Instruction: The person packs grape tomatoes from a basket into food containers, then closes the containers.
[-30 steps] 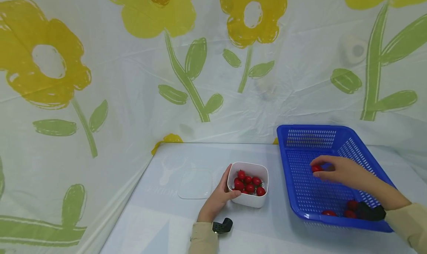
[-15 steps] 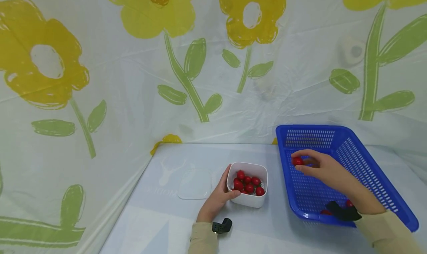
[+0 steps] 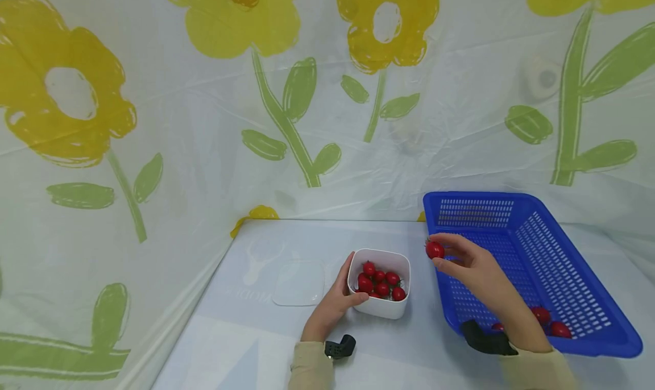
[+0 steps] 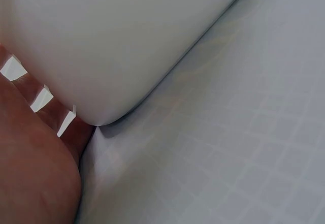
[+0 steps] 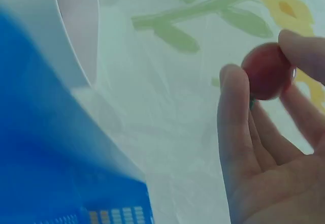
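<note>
Between thumb and fingertips my right hand [image 3: 468, 259] pinches a red cherry tomato [image 3: 435, 249], just over the left rim of the blue basket [image 3: 445, 296]. The right wrist view shows this tomato [image 5: 269, 71] with a bit of green stem. On the table, my left hand [image 3: 335, 302] holds a white square container [image 3: 381, 307] by its left side, thumb on the front rim. Several cherry tomatoes [image 3: 382, 289] lie inside it. The left wrist view shows the container's outer wall [image 4: 117, 46] against the fingers [image 4: 73, 132].
More tomatoes [image 3: 560, 328] lie at the near end of the basket, partly hidden by the right forearm. A clear flat lid [image 3: 298, 283] lies left of the container. A flower-printed curtain [image 3: 204, 123] hangs behind the table.
My right hand has carried the tomato leftward from above the basket's middle to its left rim. The left hand and the container stay in place.
</note>
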Available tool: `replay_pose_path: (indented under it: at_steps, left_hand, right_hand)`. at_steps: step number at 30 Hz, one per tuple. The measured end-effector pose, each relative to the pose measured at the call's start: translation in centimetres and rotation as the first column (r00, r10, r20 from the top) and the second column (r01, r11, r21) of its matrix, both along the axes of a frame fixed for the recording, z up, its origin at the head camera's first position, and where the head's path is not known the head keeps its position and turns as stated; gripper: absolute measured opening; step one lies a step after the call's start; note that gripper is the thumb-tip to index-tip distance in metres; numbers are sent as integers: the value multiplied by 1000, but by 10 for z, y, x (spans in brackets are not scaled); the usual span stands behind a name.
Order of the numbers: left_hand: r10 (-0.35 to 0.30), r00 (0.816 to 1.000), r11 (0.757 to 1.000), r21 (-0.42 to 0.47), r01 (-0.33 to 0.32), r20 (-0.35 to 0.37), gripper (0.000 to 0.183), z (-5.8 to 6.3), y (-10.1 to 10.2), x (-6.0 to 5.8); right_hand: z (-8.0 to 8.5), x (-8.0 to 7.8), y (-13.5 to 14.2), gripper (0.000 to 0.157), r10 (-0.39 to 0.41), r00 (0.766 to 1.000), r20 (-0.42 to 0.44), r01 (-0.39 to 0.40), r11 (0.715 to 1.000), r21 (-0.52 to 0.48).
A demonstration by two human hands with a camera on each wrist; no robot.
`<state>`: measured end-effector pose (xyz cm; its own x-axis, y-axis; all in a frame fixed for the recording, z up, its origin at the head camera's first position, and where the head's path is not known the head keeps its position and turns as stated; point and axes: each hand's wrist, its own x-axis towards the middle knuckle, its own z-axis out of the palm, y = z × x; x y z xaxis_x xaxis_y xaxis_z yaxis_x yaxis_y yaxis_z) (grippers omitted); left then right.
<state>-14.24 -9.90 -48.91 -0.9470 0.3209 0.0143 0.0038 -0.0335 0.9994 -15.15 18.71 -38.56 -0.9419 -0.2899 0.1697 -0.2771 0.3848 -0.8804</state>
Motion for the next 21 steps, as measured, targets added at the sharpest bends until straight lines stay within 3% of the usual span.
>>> replay_pose_path:
  at_steps: [6,15,21]
  left_hand:
    - [4,1000,1000,-19,-4,-2,81,5,0,3]
    - [16,1000,1000,16,-16,-7,79,-21,0,-10]
    - [20,1000,1000,-16,-20,-11,79,-23,-1,-12]
  right_hand:
    - [-8,4,-26,48,-60,998,-3,60,997,-50]
    - [-20,8,-45,47,-140,990,2,140,985,-101]
    - [-27,7,-55,44,-161,987,-21,158,983,-92]
